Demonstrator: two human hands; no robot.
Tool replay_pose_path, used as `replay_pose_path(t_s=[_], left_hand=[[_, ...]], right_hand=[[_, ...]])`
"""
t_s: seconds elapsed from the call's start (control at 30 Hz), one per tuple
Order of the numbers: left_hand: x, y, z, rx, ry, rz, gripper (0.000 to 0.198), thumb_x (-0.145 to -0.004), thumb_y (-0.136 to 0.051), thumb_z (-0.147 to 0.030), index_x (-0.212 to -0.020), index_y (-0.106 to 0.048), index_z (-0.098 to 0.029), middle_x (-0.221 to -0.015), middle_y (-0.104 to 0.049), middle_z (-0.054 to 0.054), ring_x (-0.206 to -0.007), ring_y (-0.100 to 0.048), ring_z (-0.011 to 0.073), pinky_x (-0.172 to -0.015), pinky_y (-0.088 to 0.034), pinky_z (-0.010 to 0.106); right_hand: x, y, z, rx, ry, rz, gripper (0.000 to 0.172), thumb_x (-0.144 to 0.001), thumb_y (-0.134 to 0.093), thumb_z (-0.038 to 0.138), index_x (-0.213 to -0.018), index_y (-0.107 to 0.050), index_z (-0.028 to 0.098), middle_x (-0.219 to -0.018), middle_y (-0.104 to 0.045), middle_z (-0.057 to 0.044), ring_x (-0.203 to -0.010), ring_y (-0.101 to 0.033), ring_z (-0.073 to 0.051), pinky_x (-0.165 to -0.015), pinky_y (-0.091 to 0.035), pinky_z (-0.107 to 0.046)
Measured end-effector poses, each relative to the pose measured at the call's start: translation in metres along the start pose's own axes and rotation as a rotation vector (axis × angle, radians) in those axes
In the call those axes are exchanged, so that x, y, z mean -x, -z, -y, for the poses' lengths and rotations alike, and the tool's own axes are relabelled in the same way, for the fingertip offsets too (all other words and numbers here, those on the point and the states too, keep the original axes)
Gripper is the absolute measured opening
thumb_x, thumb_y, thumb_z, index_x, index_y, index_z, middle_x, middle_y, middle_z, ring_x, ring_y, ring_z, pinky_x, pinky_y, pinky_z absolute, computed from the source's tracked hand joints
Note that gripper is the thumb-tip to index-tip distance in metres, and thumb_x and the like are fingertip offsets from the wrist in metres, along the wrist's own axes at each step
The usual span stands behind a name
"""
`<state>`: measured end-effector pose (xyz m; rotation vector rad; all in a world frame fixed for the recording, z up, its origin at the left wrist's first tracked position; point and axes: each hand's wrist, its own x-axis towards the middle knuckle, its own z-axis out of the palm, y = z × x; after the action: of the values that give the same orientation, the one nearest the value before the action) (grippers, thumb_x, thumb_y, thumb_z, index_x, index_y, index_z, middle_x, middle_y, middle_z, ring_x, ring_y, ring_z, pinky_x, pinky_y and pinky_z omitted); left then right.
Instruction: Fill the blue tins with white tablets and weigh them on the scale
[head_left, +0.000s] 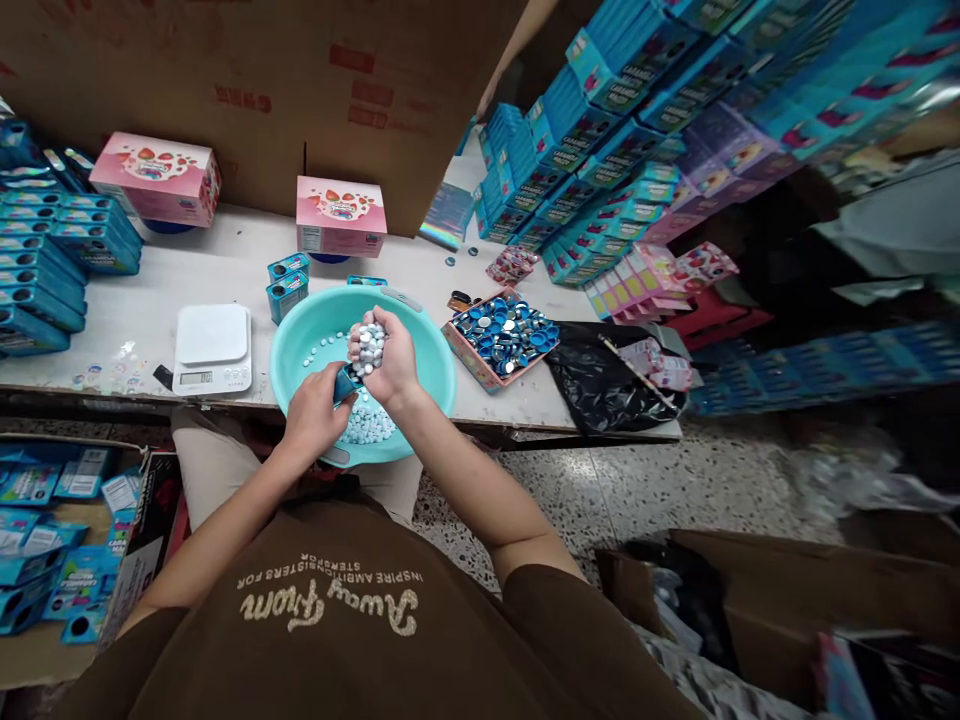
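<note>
My left hand (pixel 318 408) is closed around a small blue tin (pixel 344 384), held tilted over a turquoise basin (pixel 439 395). Cupped beside the tin's mouth, my right hand (pixel 392 355) holds a heap of pale candies (pixel 370 347). More pale candies (pixel 367 425) lie piled at the near side of the basin, and a few are scattered along its left inside. Just behind the basin's left rim stand two blue tins (pixel 288 292). A white digital scale (pixel 213 347) sits left of the basin.
A box of blue and silver caps (pixel 506 335) stands right of the basin, beside a black plastic bag (pixel 600 375). Two pink strawberry boxes (pixel 341 218) are at the back. Stacked blue boxes (pixel 570 130) rise at right. A carton of blue packs (pixel 67 540) is lower left.
</note>
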<state>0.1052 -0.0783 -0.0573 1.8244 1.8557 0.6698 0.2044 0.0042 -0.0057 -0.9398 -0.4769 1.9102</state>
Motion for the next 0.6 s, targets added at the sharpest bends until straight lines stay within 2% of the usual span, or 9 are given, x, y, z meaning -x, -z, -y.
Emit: replay_pose_path(t_s=[0.2, 0.43, 0.6], left_hand=[[0.002, 0.000, 0.002, 0.010, 0.032, 0.045, 0.042, -0.087, -0.058, -0.029, -0.127, -0.053, -0.017, -0.106, -0.069, 0.012, -0.102, -0.064, 0.0299, -0.084, -0.051, 0.039], [0.002, 0.002, 0.003, 0.070, 0.059, 0.029, 0.044, -0.086, -0.060, -0.031, -0.128, -0.053, -0.020, -0.106, -0.070, 0.010, -0.101, -0.065, 0.0279, -0.084, -0.051, 0.037], [0.002, 0.004, 0.002, 0.077, 0.076, 0.048, 0.046, -0.087, -0.059, -0.031, -0.129, -0.052, -0.018, -0.110, -0.070, 0.012, -0.103, -0.065, 0.0295, -0.085, -0.050, 0.038]], right_hand=[[0.000, -0.001, -0.008, -0.031, 0.034, -0.027, 0.033, -0.088, -0.054, 0.034, -0.062, -0.038, 0.022, -0.052, -0.048, 0.005, -0.046, -0.044, -0.007, -0.045, -0.039, -0.018], [-0.003, 0.001, -0.013, 0.060, 0.126, -0.020, 0.031, -0.084, -0.059, 0.041, -0.064, -0.044, 0.023, -0.051, -0.045, 0.006, -0.047, -0.043, -0.009, -0.049, -0.041, -0.022], [-0.006, 0.001, -0.015, 0.139, 0.132, 0.001, 0.045, -0.081, -0.063, 0.050, -0.059, -0.035, 0.024, -0.052, -0.041, 0.006, -0.048, -0.043, -0.009, -0.052, -0.043, -0.025]])
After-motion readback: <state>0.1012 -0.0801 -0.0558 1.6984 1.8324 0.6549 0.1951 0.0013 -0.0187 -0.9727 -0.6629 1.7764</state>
